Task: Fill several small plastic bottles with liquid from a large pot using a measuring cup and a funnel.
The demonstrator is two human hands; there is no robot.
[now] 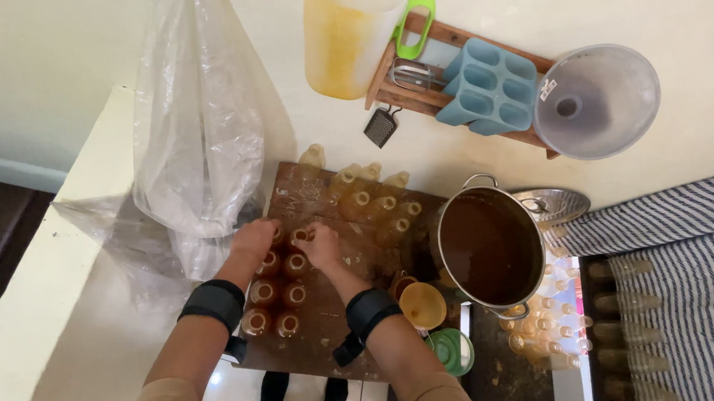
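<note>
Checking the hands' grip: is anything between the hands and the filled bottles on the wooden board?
Nothing visible. The left hand and right hand already rest on the tops of the filled bottles.

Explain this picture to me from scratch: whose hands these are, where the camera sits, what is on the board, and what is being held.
There is one picture, taken by a camera worn on a person's head, looking straight down. The two bare arms with black wrist bands belong to that person. The left hand and the right hand both rest on the tops of small open bottles of brown liquid, which stand in rows on a wooden board. Whether either hand has closed its grip on a bottle cannot be told from above. More filled bottles stand further back. To the right sits a steel pot of brown liquid, with a yellow funnel in front of it. A clear plastic bag hangs to the left of the board, and a wooden rack on the wall holds utensils.
</note>
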